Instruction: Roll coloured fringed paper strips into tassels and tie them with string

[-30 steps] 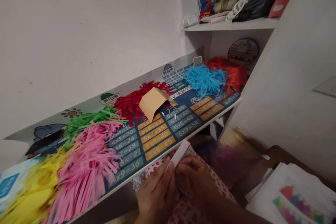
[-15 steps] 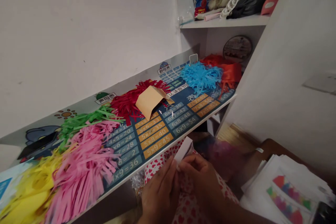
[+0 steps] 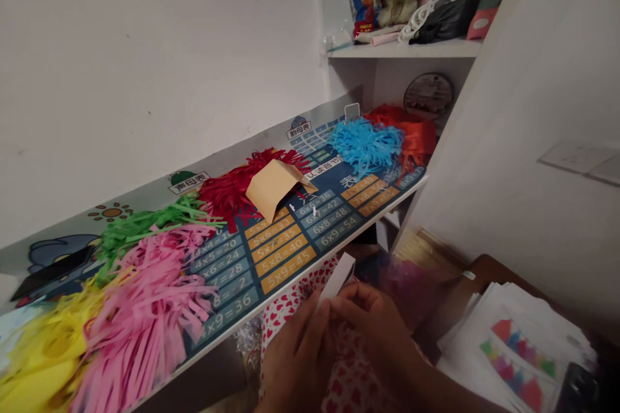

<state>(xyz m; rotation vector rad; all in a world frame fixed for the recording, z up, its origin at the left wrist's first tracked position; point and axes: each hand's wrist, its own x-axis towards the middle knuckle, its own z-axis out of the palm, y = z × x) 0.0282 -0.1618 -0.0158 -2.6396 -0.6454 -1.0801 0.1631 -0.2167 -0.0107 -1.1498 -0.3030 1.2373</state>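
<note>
Over my lap, in front of the desk's near edge, both hands hold a narrow white strip, which looks like folded paper or card. My left hand grips it from the left, fingers pressed together along its lower part. From the other side my right hand pinches the strip, fingertips curled in close to the left thumb. The strip's upper end sticks out above the fingers. Its lower end is hidden in the hands. Beneath them lies cloth with red hearts.
On the desk mat lie fringed paper bundles: yellow, pink, green, dark red, blue and orange-red. A bent tan card rests among them. White papers stand right, below a white wall.
The view has shifted slightly, so the desk and shelves appear a little further left. Both hands keep hold of the white strip in nearly the same pose.
</note>
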